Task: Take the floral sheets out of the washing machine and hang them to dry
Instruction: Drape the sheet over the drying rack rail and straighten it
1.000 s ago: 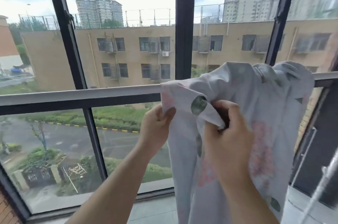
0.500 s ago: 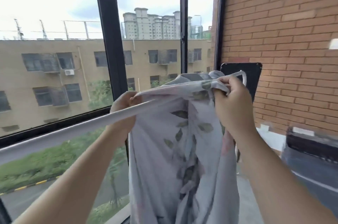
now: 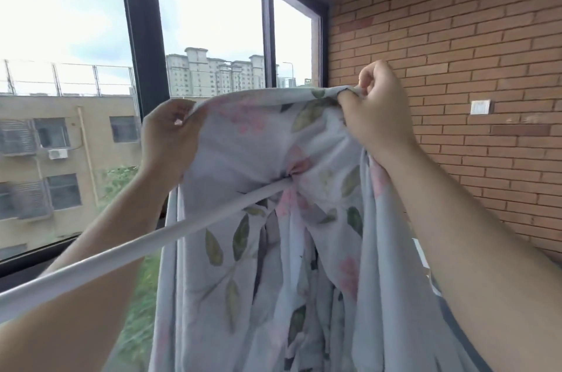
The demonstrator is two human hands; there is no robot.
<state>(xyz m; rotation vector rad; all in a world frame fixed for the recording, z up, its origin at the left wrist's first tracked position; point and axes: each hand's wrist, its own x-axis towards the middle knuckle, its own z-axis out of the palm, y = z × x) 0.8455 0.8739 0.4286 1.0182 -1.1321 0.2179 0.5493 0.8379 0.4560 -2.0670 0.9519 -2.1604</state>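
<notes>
Above drying rail (image 3: 152,245), floral sheet (image 3: 273,250) top edge pinched by left hand (image 3: 167,134) and right hand (image 3: 374,110); edge to be pulled taut, spread evenly along rail, bunching avoided.

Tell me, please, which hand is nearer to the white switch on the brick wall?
Right. The right hand grips the sheet left of the switch; the left hand grips it farther left, by the window frame.

sheet (image 3: 273,250) draped over rail (image 3: 121,253), window (image 3: 209,22) behind, brick wall (image 3: 456,37) at right
</notes>
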